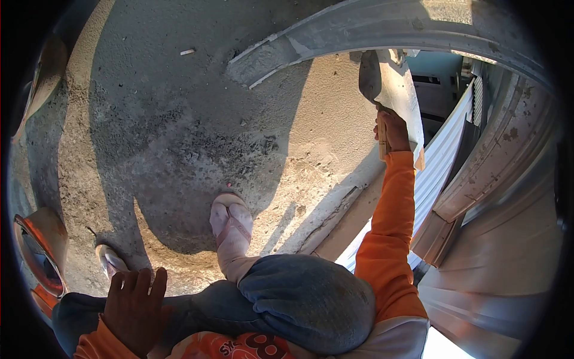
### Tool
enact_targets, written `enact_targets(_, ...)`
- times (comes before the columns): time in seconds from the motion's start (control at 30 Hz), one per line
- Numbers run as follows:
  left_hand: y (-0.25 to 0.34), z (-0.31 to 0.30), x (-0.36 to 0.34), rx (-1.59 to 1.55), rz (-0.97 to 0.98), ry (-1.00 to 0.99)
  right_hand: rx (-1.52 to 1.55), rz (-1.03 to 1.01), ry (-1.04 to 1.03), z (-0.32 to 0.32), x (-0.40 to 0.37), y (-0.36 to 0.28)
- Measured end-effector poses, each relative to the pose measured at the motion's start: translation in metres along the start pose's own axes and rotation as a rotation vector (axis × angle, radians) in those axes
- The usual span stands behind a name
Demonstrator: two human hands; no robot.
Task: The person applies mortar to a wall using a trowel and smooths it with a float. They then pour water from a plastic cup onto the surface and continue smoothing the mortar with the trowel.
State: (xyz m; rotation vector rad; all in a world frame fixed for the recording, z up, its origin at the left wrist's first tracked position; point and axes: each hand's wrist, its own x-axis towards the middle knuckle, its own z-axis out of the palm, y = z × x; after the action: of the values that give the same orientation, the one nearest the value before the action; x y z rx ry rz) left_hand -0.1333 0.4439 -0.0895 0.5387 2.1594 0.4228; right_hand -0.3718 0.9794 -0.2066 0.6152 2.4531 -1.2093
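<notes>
The trowel point(370, 78) is at the pale ledge point(403, 90), below the curved channel point(359, 27); the right hand point(393, 130) curls around its wooden handle. The left hand point(137, 311), fingers slightly spread, is over a thigh. Beyond the feet's left side, an orange-rimmed container point(55, 230) has unclear contents.

bright orange long sleeves point(387, 233), faded blue denim trousers point(311, 299), orange-red shirt front with dark lettering point(239, 348), strapped thong sandals point(231, 224)
</notes>
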Motion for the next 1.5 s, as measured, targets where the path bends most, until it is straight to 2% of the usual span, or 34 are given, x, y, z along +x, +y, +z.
enact_targets(0.07, 0.001, -0.001, 0.0, 0.008, 0.004, 0.021, -0.073, 0.008, 0.128, 0.005, 0.001, 0.007)
enact_targets(0.1, 0.002, -0.001, 0.0, 0.011, 0.009, 0.04, -0.071, 0.007, 0.129, 0.004, 0.007, 0.02)
enact_targets(0.17, 0.001, 0.0, -0.002, 0.006, 0.009, 0.044, -0.417, -0.268, 0.408, 0.006, 0.016, 0.035)
enact_targets(0.2, 0.0, 0.0, -0.003, 0.0, 0.012, 0.046, -0.416, -0.27, 0.407, 0.009, 0.014, 0.034)
enact_targets(0.27, 0.0, 0.001, -0.005, 0.003, 0.011, 0.06, -0.655, -0.597, 0.729, 0.021, 0.008, 0.029)
enact_targets(0.37, 0.001, -0.001, -0.005, 0.008, 0.008, 0.065, -0.563, -0.533, 0.684, 0.033, 0.008, 0.02)
enact_targets(0.4, 0.002, -0.001, -0.006, 0.01, 0.004, 0.057, -0.767, -0.485, 0.634, 0.024, 0.023, 0.03)
enact_targets(0.43, 0.001, -0.001, -0.006, 0.015, 0.003, 0.057, -0.761, -0.484, 0.636, 0.01, 0.029, 0.041)
enact_targets(0.5, -0.002, 0.001, -0.008, 0.006, -0.002, 0.075, -0.806, -0.272, 0.591, 0.007, 0.036, 0.035)
enact_targets(0.53, -0.002, 0.002, -0.008, -0.001, -0.013, 0.077, -0.688, -0.25, 0.651, 0.004, 0.039, 0.03)
enact_targets(0.57, -0.002, 0.002, -0.008, 0.008, -0.003, 0.093, -0.786, -0.392, 0.738, 0.0, 0.043, 0.027)
enact_targets(0.63, -0.003, 0.001, -0.005, 0.029, 0.01, 0.115, -0.248, -0.009, 0.32, -0.017, 0.042, -0.006)
enact_targets(0.67, -0.003, 0.002, -0.004, 0.023, 0.005, 0.108, -0.043, 0.053, 0.275, -0.02, 0.043, -0.016)
enact_targets(0.8, -0.003, 0.002, -0.003, 0.054, -0.001, 0.126, 0.083, 0.126, 0.163, -0.044, 0.061, -0.04)
enact_targets(0.87, -0.002, 0.003, -0.004, 0.042, 0.014, 0.126, 0.158, 0.199, -0.025, -0.053, 0.069, -0.048)
enact_targets(0.97, -0.002, 0.004, -0.004, 0.033, 0.018, 0.116, 0.171, 0.21, -0.14, -0.058, 0.082, -0.054)
enact_targets(1.13, -0.002, 0.003, -0.003, 0.037, 0.009, 0.093, 0.24, 0.257, -0.181, -0.07, 0.087, -0.054)
enact_targets(1.2, -0.001, 0.004, -0.004, 0.043, -0.006, 0.106, 0.393, 0.28, -0.307, -0.081, 0.08, -0.046)
enact_targets(1.3, 0.001, -0.003, -0.008, -0.006, 0.009, 0.073, 0.396, 0.268, -0.361, -0.092, 0.069, -0.032)
enact_targets(1.37, 0.003, -0.005, -0.008, -0.003, 0.011, 0.06, 0.419, 0.265, -0.351, -0.095, 0.064, -0.026)
enact_targets(1.43, 0.002, -0.003, -0.007, 0.006, 0.021, 0.043, 0.405, 0.205, -0.232, -0.098, 0.062, -0.026)
enact_targets(1.5, -0.004, 0.005, -0.005, 0.038, 0.024, 0.092, 0.418, 0.192, -0.25, -0.097, 0.073, -0.034)
